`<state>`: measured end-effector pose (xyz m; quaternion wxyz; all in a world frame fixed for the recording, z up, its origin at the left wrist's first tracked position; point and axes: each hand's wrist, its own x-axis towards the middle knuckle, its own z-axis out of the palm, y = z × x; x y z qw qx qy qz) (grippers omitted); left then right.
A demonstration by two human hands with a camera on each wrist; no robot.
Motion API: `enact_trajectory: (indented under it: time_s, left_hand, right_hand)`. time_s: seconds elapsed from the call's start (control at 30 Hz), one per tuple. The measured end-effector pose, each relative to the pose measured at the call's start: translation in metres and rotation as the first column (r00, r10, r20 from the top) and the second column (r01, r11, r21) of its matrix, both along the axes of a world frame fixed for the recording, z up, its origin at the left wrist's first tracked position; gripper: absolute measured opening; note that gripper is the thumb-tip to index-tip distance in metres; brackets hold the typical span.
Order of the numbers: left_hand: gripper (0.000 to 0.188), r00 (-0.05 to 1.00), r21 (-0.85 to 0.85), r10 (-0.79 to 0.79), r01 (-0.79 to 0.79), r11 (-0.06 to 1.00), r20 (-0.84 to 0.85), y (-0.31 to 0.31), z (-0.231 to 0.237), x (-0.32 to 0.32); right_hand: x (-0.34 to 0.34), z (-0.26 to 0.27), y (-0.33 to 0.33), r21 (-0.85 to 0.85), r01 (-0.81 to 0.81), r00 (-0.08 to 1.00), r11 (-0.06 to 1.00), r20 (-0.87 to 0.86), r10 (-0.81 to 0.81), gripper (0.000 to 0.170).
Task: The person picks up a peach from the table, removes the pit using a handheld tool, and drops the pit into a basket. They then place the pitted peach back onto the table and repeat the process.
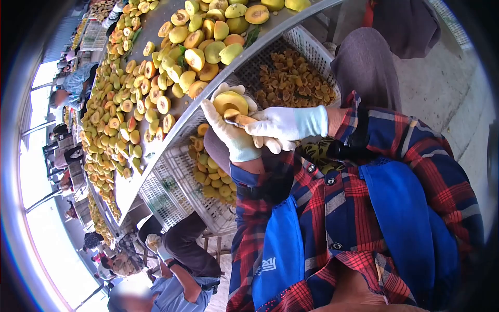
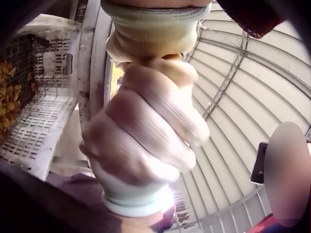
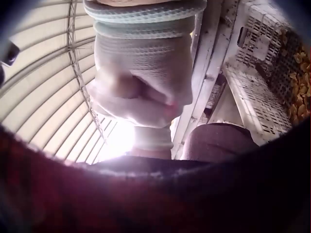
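Note:
In the head view my gloved left hand (image 1: pixel 231 127) cups a halved yellow fruit (image 1: pixel 227 99), cut face up. My gloved right hand (image 1: pixel 278 125) grips a small tool (image 1: pixel 241 120) with a wooden-looking handle; its metal end lies at the near edge of the fruit's hollow. The left wrist view shows the curled fingers of my right hand (image 2: pixel 143 124), with part of my left hand (image 2: pixel 146 46) behind them. My right hand (image 3: pixel 141 85) fills the middle of the right wrist view, where fruit and tool are hidden.
Many halved fruits (image 1: pixel 194 59) cover the table beyond its metal edge (image 1: pixel 270 39). A crate with brown scraps (image 1: pixel 296 78) stands right of my hands, and a white crate (image 1: pixel 189 177) with fruit halves stands below the edge. Another seated person (image 1: pixel 179 278) is at the lower left.

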<state>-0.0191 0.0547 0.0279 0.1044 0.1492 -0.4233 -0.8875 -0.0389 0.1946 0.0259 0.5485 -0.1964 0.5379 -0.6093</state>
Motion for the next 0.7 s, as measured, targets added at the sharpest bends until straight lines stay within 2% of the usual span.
enact_trajectory:
  time_s: [0.03, 0.07, 0.1, 0.13, 0.17, 0.23, 0.27, 0.3, 0.33, 0.37, 0.4, 0.43, 0.47, 0.5, 0.57, 0.63, 0.67, 0.7]
  left_hand:
    - [0.057, 1.000, 0.001, 0.000, 0.000, 1.000, -0.002, -0.006, -0.008, -0.002]
    - [0.056, 0.997, 0.054, -0.070, 0.071, 0.996, -0.022, -0.017, -0.023, -0.004]
    - [0.055, 0.990, 0.104, -0.137, 0.141, 0.985, -0.045, -0.020, -0.022, -0.007]
    - [0.054, 0.996, 0.112, -0.010, 0.000, 0.994, 0.088, -0.018, -0.021, -0.005]
    - [0.054, 0.996, 0.108, -0.006, -0.004, 0.994, 0.086, -0.019, -0.016, -0.004]
    - [0.055, 0.926, -0.107, 0.353, -0.341, 0.934, 0.133, -0.023, -0.007, -0.002]
    - [0.055, 0.953, -0.447, 0.301, -0.261, 0.855, 0.019, -0.050, -0.018, 0.007]
    - [0.044, 0.963, -0.351, 0.267, -0.257, 0.901, -0.020, -0.076, -0.012, 0.016]
    - [0.039, 0.915, -0.565, 0.398, -0.365, 0.740, -0.070, -0.085, -0.005, 0.019]
    - [0.033, 0.852, -0.736, 0.501, -0.435, 0.520, -0.150, -0.094, 0.002, 0.019]
    - [0.031, 0.843, -0.905, 0.522, -0.317, 0.283, -0.132, -0.123, -0.006, 0.021]
    - [0.029, 0.830, -0.986, 0.545, -0.162, 0.027, -0.121, -0.146, -0.016, 0.021]
    - [0.032, 0.867, -0.967, 0.497, -0.098, 0.237, 0.034, -0.133, 0.004, 0.013]
    - [0.032, 0.866, -0.966, 0.499, -0.099, 0.237, 0.034, -0.138, -0.003, 0.002]
    - [0.038, 0.966, -0.992, 0.250, -0.041, -0.117, -0.069, -0.146, -0.015, -0.036]
    - [0.049, 0.954, -0.967, 0.249, 0.207, -0.152, 0.165, -0.134, -0.015, -0.067]
    - [0.058, 0.907, -0.927, 0.298, 0.349, -0.140, 0.297, -0.130, -0.017, -0.082]
    - [0.058, 0.910, -0.927, 0.289, 0.346, -0.143, 0.295, -0.128, -0.018, -0.091]
  right_hand:
    - [0.002, -0.002, 0.000, 0.001, 0.000, 1.000, 1.000, -0.002, 0.000, 0.049]
    - [0.005, -0.003, 0.001, -0.031, 0.085, 0.971, 0.996, -0.221, -0.090, 0.045]
    - [0.007, -0.006, 0.001, -0.082, 0.159, 0.888, 0.984, -0.424, -0.178, 0.040]
    - [0.006, -0.036, -0.007, -0.291, 0.183, 0.595, 0.939, -0.728, -0.342, 0.039]
    - [0.008, -0.033, -0.006, -0.296, 0.179, 0.595, 0.938, -0.727, -0.343, 0.039]
    - [0.010, -0.027, -0.005, -0.134, 0.383, 0.831, 0.914, -0.382, -0.405, 0.048]
    - [-0.004, -0.018, -0.003, 0.174, 0.373, 0.891, 0.911, 0.207, -0.404, 0.058]
    - [-0.014, -0.054, 0.000, 0.012, 0.443, 0.568, 0.896, 0.770, -0.291, 0.062]
    - [-0.015, -0.054, 0.006, 0.052, 0.452, 0.554, 0.890, 0.766, -0.326, 0.062]
    - [-0.016, -0.052, 0.009, 0.093, 0.464, 0.537, 0.881, 0.761, -0.363, 0.061]
    - [-0.015, -0.054, 0.009, 0.027, 0.431, 0.585, 0.902, 0.753, -0.302, 0.059]
    - [-0.012, -0.051, 0.007, 0.024, 0.434, 0.580, 0.901, 0.757, -0.300, 0.059]
    - [-0.012, -0.043, 0.005, -0.016, 0.416, 0.660, 0.909, 0.693, -0.290, 0.058]
    - [-0.011, -0.039, 0.003, -0.054, 0.393, 0.733, 0.918, 0.621, -0.277, 0.057]
    - [-0.011, -0.039, 0.002, -0.052, 0.404, 0.745, 0.913, 0.598, -0.295, 0.058]
    - [-0.014, -0.039, 0.003, 0.012, 0.443, 0.726, 0.896, 0.582, -0.367, 0.061]
    - [-0.016, -0.032, 0.004, 0.011, 0.450, 0.726, 0.893, 0.578, -0.373, 0.061]
    - [-0.015, -0.034, 0.005, 0.032, 0.459, 0.724, 0.888, 0.567, -0.394, 0.059]
